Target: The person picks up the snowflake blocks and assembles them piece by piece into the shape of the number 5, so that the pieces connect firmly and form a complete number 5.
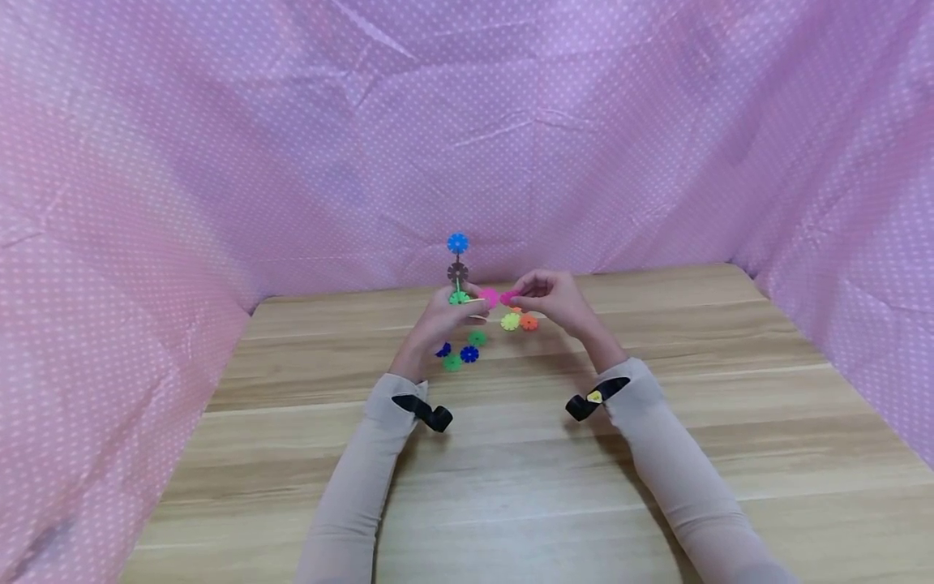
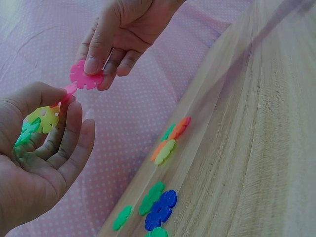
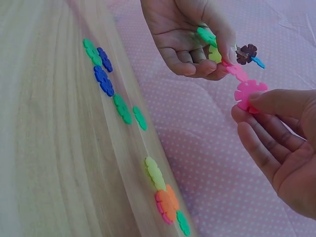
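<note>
My left hand holds a chain of notched plastic discs above the table. A blue disc tops it, with a brown disc below, then a green disc and a yellow disc partly hidden by the fingers. Thumb and forefinger pinch a pink disc at the chain's near end. Opposite, my right hand pinches a second pink disc between thumb and fingers. In both wrist views the two pink discs come together edge to edge at an angle.
Loose discs lie on the wooden table beneath the hands: a dark blue disc, a green disc, a yellow disc, an orange disc and others. Pink dotted cloth hangs behind and at the sides.
</note>
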`<state>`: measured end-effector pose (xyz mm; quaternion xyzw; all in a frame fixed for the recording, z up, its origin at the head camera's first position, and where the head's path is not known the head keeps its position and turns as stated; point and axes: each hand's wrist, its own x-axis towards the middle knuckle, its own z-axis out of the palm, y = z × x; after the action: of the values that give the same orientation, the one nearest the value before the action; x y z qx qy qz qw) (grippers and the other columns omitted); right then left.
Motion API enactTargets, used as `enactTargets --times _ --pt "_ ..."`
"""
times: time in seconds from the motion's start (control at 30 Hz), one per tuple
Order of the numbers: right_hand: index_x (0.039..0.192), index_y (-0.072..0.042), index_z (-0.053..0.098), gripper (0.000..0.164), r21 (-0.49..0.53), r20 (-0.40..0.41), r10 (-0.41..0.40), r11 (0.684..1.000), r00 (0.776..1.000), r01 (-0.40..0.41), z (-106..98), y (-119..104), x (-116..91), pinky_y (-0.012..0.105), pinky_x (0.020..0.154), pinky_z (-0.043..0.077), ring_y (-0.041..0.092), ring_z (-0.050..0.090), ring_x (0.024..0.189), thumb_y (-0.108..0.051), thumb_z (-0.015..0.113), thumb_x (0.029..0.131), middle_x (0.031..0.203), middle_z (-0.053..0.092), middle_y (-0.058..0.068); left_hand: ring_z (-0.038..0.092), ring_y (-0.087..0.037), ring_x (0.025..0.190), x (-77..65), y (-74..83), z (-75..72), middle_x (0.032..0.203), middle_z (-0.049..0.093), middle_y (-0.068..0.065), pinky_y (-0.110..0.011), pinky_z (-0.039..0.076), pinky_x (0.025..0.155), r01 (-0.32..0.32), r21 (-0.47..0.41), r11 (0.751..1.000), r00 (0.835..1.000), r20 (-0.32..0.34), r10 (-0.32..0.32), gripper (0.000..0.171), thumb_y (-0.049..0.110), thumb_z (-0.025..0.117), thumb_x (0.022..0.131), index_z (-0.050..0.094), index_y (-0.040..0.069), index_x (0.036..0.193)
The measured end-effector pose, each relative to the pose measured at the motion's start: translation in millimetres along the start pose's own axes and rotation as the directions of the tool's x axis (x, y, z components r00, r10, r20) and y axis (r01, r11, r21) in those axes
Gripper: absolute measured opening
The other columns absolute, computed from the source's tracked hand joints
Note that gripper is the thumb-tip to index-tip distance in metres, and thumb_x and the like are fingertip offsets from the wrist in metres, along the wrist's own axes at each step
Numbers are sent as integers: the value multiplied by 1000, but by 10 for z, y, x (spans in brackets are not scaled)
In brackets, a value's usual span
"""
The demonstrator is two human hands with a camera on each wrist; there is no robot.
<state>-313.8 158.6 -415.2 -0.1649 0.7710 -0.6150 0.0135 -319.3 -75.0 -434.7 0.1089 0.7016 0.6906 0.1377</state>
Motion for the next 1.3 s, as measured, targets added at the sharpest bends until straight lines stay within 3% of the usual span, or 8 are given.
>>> enactTargets --times 0.17,0.43,0.73,1.07,1.3 --pt "101 8 69 20 -9 -23 -18 1000 1000 18 13 -7 -2 19 66 58 15 72 79 -1 79 86 88 76 1 69 -20 96 25 -11 -9 104 67 -8 -46 58 100 -3 -9 1000 1000 7 3 19 10 69 97 60 4 112" --pt "99 10 70 16 -27 -8 -66 997 998 66 24 -18 15 24 68 61 11 72 78 3 77 86 98 75 23 68 -19 97 64 -25 -29 112 64 -10 -46 58 100 -16 -19 1000 999 32 17 20 8 66 98 58 2 115" --pt "98 11 72 14 -59 -11 -82 995 997 81 45 -45 27 23 69 61 9 71 78 5 76 86 96 74 25 68 -21 99 78 -19 -30 117 62 -10 -42 60 98 -45 -35 998 998 51 46 25 9 68 97 57 5 119" --pt "96 9 73 12 -96 -27 -128 988 991 125 94 -39 42 19 70 61 12 70 81 4 77 86 96 72 26 68 -18 95 82 12 -38 105 63 -6 -41 60 96 -73 -98 992 996 50 78 15 7 65 98 59 8 111" --pt "96 7 73 11 -124 -46 -157 981 987 150 93 -45 40 20 72 61 15 71 83 2 77 87 96 72 25 69 -18 98 78 21 -53 108 66 -5 -39 59 98 -80 -88 993 996 42 83 15 11 64 100 61 6 114"
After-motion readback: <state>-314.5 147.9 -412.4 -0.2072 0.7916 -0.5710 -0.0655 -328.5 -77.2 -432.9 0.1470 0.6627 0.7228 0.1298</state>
